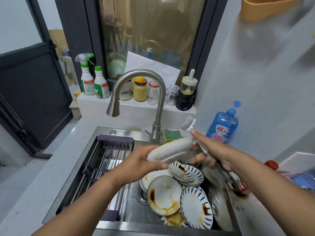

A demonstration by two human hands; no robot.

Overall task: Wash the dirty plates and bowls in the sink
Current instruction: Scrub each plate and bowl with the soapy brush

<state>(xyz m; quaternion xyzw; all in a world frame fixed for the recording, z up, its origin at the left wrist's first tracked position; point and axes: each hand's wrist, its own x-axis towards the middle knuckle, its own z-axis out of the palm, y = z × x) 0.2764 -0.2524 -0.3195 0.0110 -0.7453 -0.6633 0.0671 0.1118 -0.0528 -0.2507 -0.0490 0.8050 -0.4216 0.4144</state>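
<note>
While the left hand [141, 161] grasps a white plate [170, 150] above the sink [119, 223], the right hand [214, 154] grips a dish brush [188, 123] beside it. Other dirty plates [163, 195] lie piled in the sink.

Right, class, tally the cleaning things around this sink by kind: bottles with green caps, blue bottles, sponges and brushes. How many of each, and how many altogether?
Bottles with green caps: 2
Blue bottles: 1
Sponges: 1
Brushes: 1, gripped by the right hand
Total: 5
</note>
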